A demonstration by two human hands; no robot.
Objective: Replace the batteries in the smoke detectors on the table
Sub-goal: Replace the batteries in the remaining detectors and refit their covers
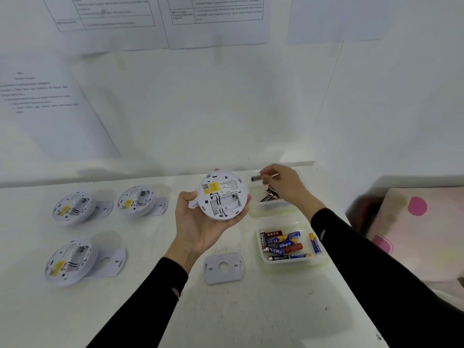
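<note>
My left hand [198,222] holds a round white smoke detector [222,194] with its back facing me; the battery bay looks empty. My right hand [283,183] pinches a battery [256,178] above the far clear tray [276,209], which holds a few dark batteries. The near clear tray [292,263] contains several mixed batteries [283,243]. A loose mounting plate [223,268] lies on the white table [251,317] in front of me.
Three more opened detectors rest on the left: one [72,208], another [136,200] and a nearer one [69,262], each leaning on its mounting plate. Printed sheets hang on the wall behind. A pink spotted cloth [421,229] lies beyond the table's right edge.
</note>
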